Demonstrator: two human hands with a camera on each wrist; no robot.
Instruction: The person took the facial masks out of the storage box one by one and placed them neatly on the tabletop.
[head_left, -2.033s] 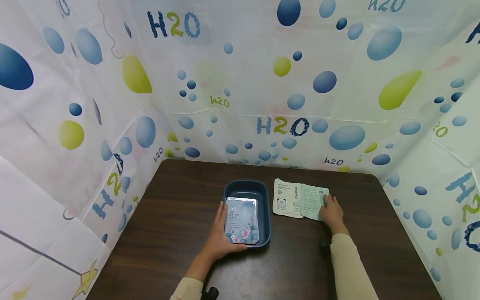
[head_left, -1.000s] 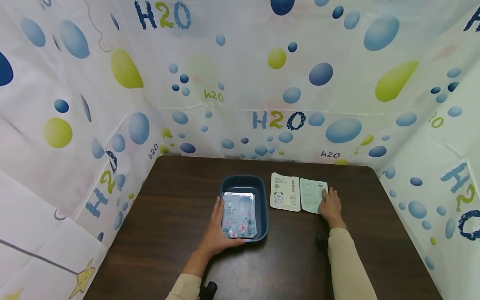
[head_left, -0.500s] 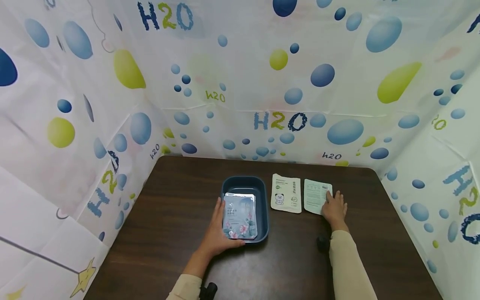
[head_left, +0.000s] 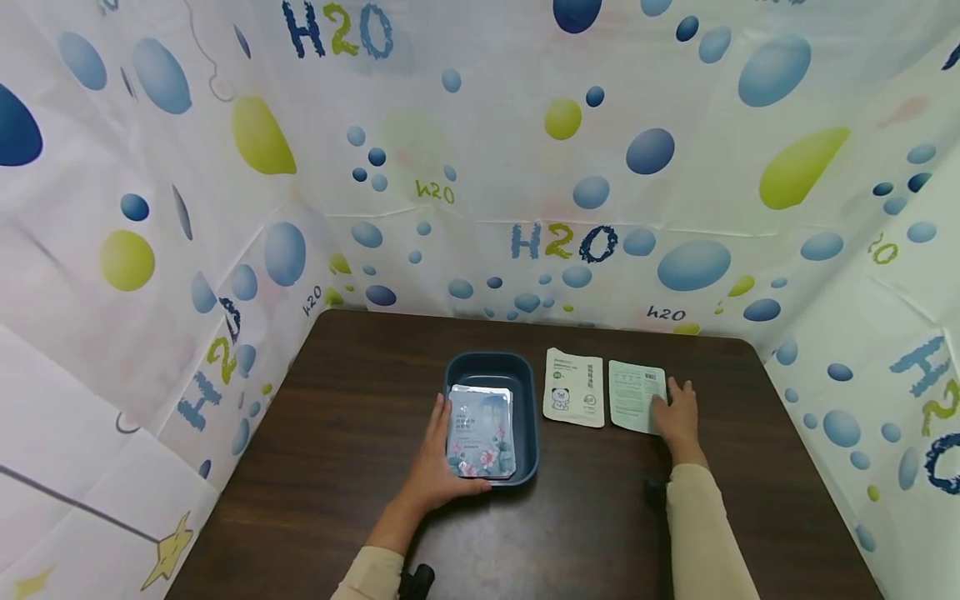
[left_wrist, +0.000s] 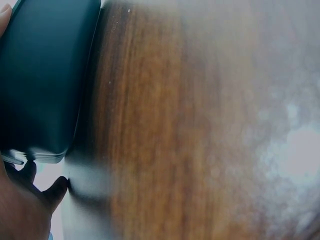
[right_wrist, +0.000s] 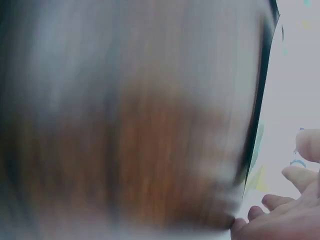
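Note:
In the head view, a dark blue plastic tray (head_left: 527, 433) stands at mid-table. A silvery-blue sachet with pink flowers (head_left: 480, 432) lies in it. My left hand (head_left: 433, 475) grips the tray's front left corner, fingers along the left wall and thumb at the front rim. Right of the tray lies a white sachet with a bear print (head_left: 573, 387). Beside it, a narrow gap away, is a pale green sachet with printed text (head_left: 636, 397). My right hand (head_left: 678, 421) is at the green sachet's right edge, thumb over the edge, fingers loosely extended.
The dark brown wooden table (head_left: 570, 533) has rounded far corners. A white curtain with blue and green drops (head_left: 480, 150) hangs behind it and on both sides. Dark wrist cameras (head_left: 417, 581) sit at my sleeves.
The green sachet, earlier touching the white one, has slid right with my right hand, leaving a gap. My right hand has since shifted slightly toward its right edge. The left hand keeps its hold.

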